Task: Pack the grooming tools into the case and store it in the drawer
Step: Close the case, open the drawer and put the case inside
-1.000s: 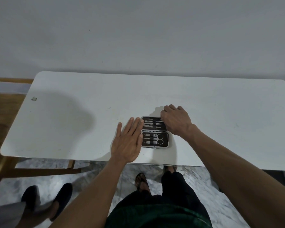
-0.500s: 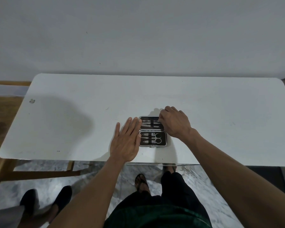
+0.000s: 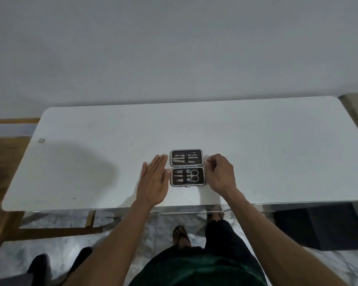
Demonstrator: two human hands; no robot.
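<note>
A small black grooming case [image 3: 187,167] lies open flat on the white table [image 3: 256,151], near its front edge. Metal tools sit strapped in both halves; small scissors [image 3: 194,175] lie in the near half. My left hand [image 3: 154,181] lies flat on the table with straight fingers, its edge against the case's left side. My right hand [image 3: 220,172] hovers just right of the case with fingers curled, holding nothing that I can see; its fingertips are close to the case's right edge at the hinge line.
A white wall stands right behind the table. A handle of a drawer [image 3: 191,212] shows under the table's front edge. A dark box [image 3: 318,223] sits on the floor at the right. Another person's dark shoes [image 3: 39,265] stand at the lower left.
My right hand has come off the far half of the case and moved to its right side. The far half's tools now show fully. My left hand has stayed beside the case.
</note>
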